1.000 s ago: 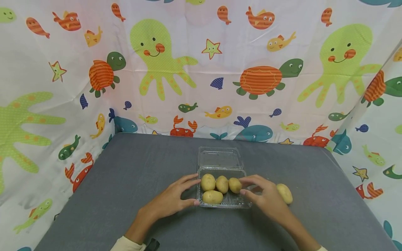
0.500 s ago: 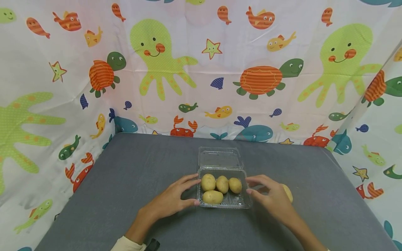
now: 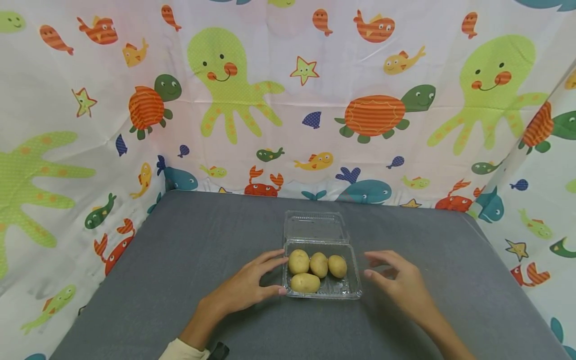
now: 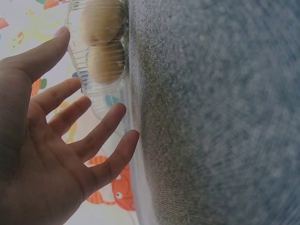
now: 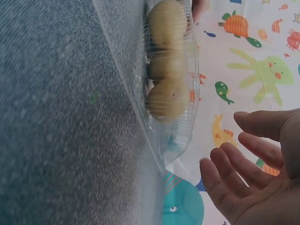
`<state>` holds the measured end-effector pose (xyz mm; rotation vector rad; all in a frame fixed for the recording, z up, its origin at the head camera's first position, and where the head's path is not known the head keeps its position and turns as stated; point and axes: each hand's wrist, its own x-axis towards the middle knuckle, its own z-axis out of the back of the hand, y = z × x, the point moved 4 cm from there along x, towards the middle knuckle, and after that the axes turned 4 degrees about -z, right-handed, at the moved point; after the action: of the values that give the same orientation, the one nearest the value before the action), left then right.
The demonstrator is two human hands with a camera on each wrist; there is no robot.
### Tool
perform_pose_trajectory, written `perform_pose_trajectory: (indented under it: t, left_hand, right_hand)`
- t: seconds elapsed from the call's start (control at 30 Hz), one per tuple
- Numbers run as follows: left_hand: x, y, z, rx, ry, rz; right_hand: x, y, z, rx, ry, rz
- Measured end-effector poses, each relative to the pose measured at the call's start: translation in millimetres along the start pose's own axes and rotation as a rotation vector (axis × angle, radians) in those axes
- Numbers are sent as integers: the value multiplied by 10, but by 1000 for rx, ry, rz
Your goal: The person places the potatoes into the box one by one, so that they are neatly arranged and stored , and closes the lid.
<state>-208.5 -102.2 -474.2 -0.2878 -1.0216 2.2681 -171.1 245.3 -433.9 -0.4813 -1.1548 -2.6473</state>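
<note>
A clear plastic clamshell box [image 3: 334,289] stands on the grey table with its hinged lid [image 3: 315,226] folded back. Inside lie several potatoes [image 3: 305,283], and the front right corner of the box holds none. My left hand [image 3: 245,287] rests thumb and fingertips at the left rim; the left wrist view shows its fingers [image 4: 110,124] spread, the thumb at the rim. To the right of the box hovers my right hand [image 3: 400,285], apart from it, fingers loosely bent around nothing. In the right wrist view, potatoes [image 5: 168,99] show through the box's side wall.
Grey cloth [image 3: 216,235] covers the table. Behind it and along both sides hangs a white curtain [image 3: 288,115] printed with sea animals. A dark band [image 3: 219,351] sits at my left wrist by a cream sleeve [image 3: 184,351].
My right hand has drawn back to the right, away from the potato at the box's right side. The loose potato on the table is now hidden behind that hand. My left hand stays put.
</note>
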Motion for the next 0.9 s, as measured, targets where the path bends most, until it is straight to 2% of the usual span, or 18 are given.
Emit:
perform_pose_trajectory:
  t: [0.27, 0.47, 0.73, 0.9]
  left_hand:
    - [4, 5, -1, 2, 1, -3]
    - [6, 13, -2, 13, -5, -8]
    - [11, 10, -5, 13, -7, -11]
    - [8, 7, 0, 14, -7, -5]
  right_hand:
    - [-25, -68, 85, -53, -20, -94]
    - [-35, -103, 169, -71, -60, -114]
    - [-51, -200, 249, -117, -16, -224]
    - [-64, -251, 303, -109, -19, -235]
